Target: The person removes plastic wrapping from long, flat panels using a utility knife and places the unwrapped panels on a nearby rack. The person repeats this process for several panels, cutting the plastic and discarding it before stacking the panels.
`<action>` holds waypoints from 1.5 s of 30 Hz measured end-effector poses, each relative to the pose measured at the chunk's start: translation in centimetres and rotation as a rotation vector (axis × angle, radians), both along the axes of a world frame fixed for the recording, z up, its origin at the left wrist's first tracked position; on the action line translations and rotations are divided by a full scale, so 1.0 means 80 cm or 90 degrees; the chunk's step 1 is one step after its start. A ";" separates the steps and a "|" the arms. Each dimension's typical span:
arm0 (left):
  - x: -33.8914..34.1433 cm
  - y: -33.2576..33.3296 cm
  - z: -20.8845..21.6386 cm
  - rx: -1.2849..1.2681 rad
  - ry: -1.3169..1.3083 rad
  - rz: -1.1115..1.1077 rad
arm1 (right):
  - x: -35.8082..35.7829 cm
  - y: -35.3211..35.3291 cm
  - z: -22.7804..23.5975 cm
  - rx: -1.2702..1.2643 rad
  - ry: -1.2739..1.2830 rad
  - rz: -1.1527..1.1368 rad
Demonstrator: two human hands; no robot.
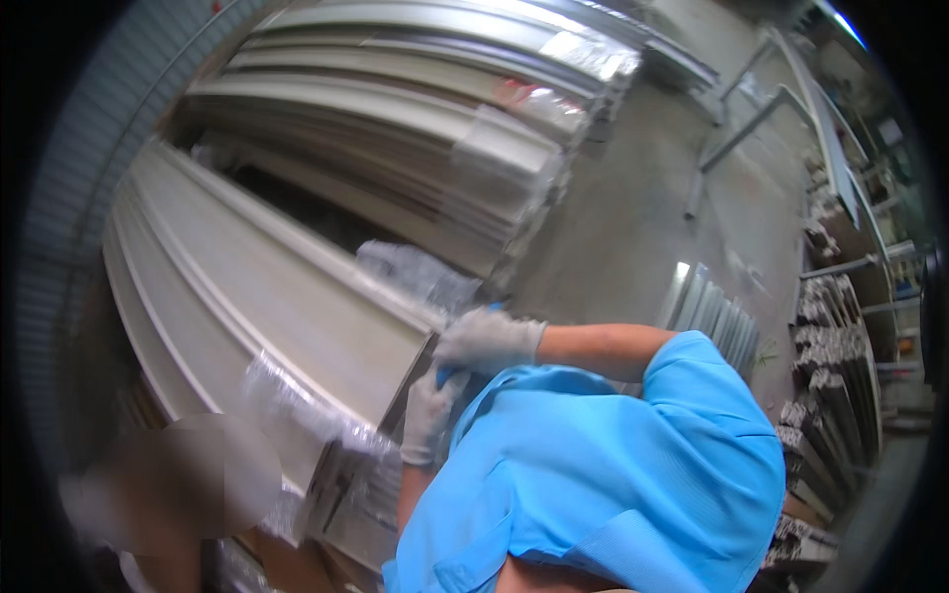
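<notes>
My right hand [489,341], in a pale grey work glove, is closed at the end of a stack of long white profiles [287,277]. Just below it, my left hand [427,420], gloved alike, has its fingers curled near the same end. Between the two hands shows a small blue object [444,376], mostly covered by the gloves; its kind cannot be made out. Another bit of blue peeks out above my right glove. Clear plastic wrap [420,277] lies crumpled on the profile ends beside my right hand.
Further long profiles [395,109] lie stacked behind, partly wrapped in plastic. At the lower left is another person [188,494], blurred. Metal frames [751,109] stand at the upper right. Bundled profiles [830,346] line the right side, and silver bars [714,316] stand nearer.
</notes>
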State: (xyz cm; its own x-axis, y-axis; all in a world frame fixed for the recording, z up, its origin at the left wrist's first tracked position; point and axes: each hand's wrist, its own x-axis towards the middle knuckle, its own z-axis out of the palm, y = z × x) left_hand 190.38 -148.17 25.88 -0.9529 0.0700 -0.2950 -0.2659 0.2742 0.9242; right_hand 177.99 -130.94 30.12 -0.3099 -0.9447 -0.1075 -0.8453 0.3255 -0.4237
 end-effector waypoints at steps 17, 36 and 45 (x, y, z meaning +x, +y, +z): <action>0.109 -0.091 -0.049 -0.659 0.194 0.537 | -0.202 0.123 -0.087 -0.139 -0.186 -0.656; 0.099 -0.160 -0.124 -0.699 -0.218 0.601 | -0.773 0.461 -0.302 -0.631 -0.389 -1.096; 0.072 -0.129 -0.078 -0.256 -0.456 0.957 | -0.882 0.488 -0.278 -0.672 -0.431 -1.075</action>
